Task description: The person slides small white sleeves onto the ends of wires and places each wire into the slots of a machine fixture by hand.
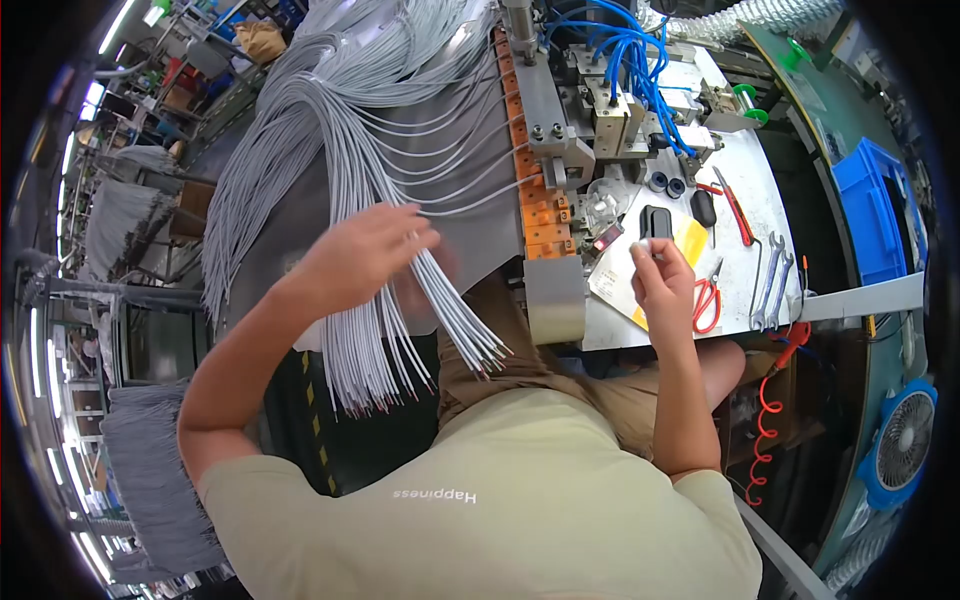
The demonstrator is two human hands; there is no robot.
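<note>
My left hand [365, 255] lies over a thick bundle of thin grey cables [350, 140], its fingers curled around some of them and partly blurred. Below the hand, the cut cable ends [465, 325] fan out above my lap, with small reddish tips. To the right, my right hand [662, 285] is raised over the white worktop with thumb and fingertips pinched together. A tiny pale spot shows at those fingertips, too small to name. Single cables run from the bundle into an orange slotted strip [545, 215] on the machine beside the hands.
The machine's metal blocks [615, 120] carry blue air hoses [640, 50]. On the white worktop [740, 285] lie red-handled scissors [707, 300], wrenches [770, 285], a red cutter [735, 208] and a black oval object [655, 222]. A blue bin [870, 215] and fan [900, 445] stand right.
</note>
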